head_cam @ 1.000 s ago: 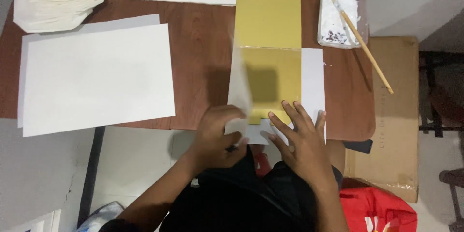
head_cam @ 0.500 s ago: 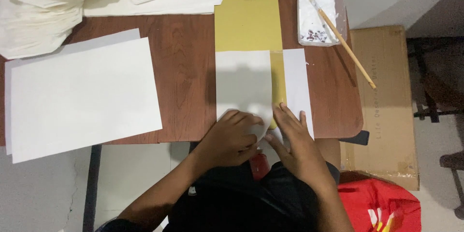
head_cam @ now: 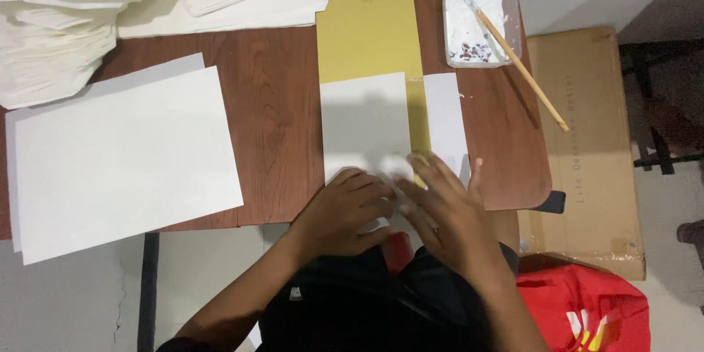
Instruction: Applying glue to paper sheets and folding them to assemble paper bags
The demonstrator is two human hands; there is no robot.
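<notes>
A white sheet (head_cam: 364, 125) lies folded over a yellow card (head_cam: 369, 35) on the brown table (head_cam: 275, 125); a narrow white flap (head_cam: 444, 121) sticks out on its right. My left hand (head_cam: 345, 213) presses flat on the sheet's near edge, fingers curled. My right hand (head_cam: 447, 209) lies beside it with fingers spread over the near right corner of the sheet. Neither hand lifts anything.
A stack of white sheets (head_cam: 121, 158) lies at the left. More white paper (head_cam: 147, 0) is heaped at the back. A clear tub of white paste (head_cam: 477, 18) with a wooden stick (head_cam: 517, 62) stands at the back right. A cardboard box (head_cam: 587, 147) and a red bag (head_cam: 587, 308) sit beside the table.
The left white flap has been folded over the yellow card, covering most of its lower half. Both hands stay at the near edge, pressing the fold.
</notes>
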